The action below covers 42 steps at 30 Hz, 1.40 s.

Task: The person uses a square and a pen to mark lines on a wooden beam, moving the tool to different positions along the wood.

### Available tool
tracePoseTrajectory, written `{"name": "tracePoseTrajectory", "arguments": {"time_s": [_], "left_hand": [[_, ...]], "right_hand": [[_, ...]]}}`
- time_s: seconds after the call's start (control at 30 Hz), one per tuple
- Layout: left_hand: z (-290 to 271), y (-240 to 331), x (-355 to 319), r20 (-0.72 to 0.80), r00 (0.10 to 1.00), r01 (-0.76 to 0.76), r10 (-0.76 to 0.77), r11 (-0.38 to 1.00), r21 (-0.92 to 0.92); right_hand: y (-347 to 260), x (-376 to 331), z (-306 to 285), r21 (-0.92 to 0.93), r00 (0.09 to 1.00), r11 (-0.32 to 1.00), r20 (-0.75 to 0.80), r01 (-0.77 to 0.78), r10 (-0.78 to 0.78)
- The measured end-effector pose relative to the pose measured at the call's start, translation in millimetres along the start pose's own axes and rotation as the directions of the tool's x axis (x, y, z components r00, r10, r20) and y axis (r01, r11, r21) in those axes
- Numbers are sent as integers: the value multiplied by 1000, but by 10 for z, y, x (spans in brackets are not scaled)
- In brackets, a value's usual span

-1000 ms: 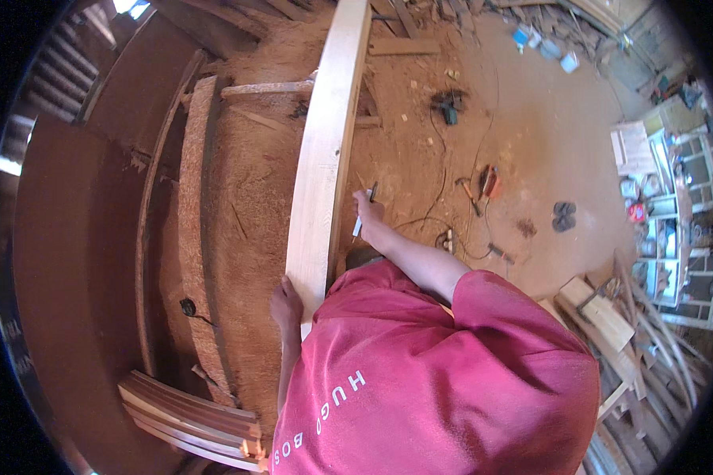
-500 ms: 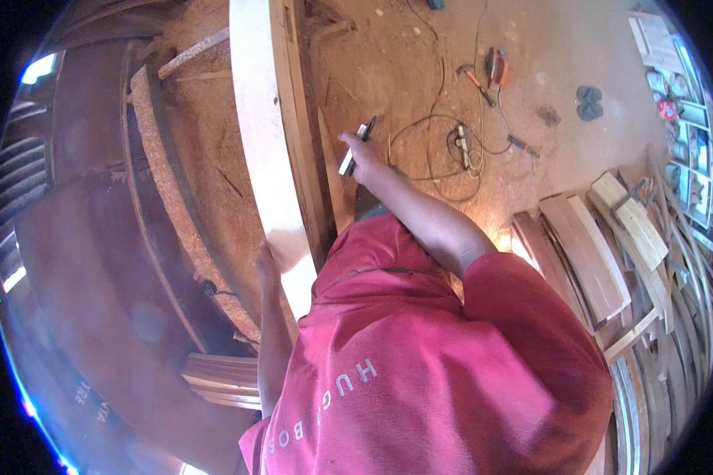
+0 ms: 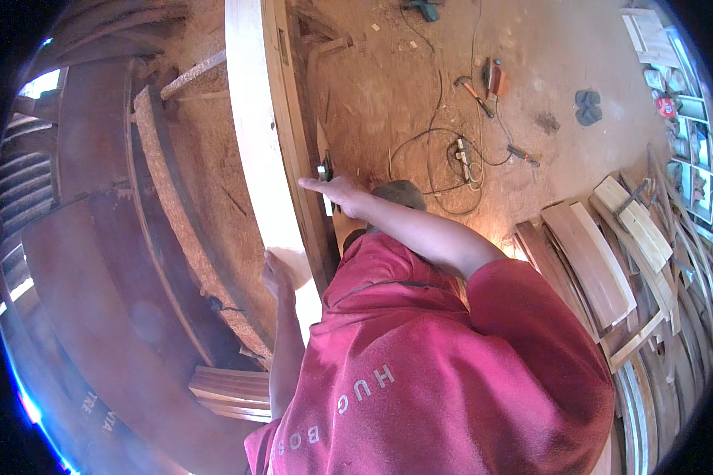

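Right hand [image 3: 345, 196] shifted nearer smooth squared timber [image 3: 263, 131], slim tool [image 3: 329, 207] held

Daylit, moderately bright; white glare through opening [image 3: 41, 84] at ten o'clock. Near-washed-out top face on beam [image 3: 255, 119], eleven o'clock; side toward three in shadow. Milky haze across brown panel [image 3: 119, 317], blue flare, both at eight. Black fisheye rim; boards [image 3: 661, 412] bent at four. Distant detail soft.
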<state>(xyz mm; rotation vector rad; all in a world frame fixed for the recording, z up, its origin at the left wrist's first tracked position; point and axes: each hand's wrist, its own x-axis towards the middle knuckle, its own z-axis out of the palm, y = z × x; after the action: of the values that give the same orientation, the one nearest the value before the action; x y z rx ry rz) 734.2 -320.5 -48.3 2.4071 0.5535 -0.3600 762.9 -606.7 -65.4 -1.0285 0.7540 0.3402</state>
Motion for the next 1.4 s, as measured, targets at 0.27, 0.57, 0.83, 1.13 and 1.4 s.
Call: {"name": "tracePoseTrajectory", "arguments": {"time_s": [0.27,0.57,0.83,1.13,1.4], "left_hand": [[80,4,-45,-131,989,-68,75,996,57],[141,-78,-309,-131,991,37,-19,990,137],[112,-190,-509,-41,999,30,-23,984,175],[-274,-261,-499,-93,926,-377,367,916,-136],[-731,47,-320,352,927,-191,129,970,147]], "right_hand": [[-214,-56,343,-201,995,978,69,-56,71],[-71,-225,411,-303,996,952,-64,39,-61],[173,-350,248,-247,983,965,-178,-89,45],[-243,-800,583,-324,989,943,-141,-81,37],[-46,-580,1105,-329,983,936,-81,128,-163]]}}
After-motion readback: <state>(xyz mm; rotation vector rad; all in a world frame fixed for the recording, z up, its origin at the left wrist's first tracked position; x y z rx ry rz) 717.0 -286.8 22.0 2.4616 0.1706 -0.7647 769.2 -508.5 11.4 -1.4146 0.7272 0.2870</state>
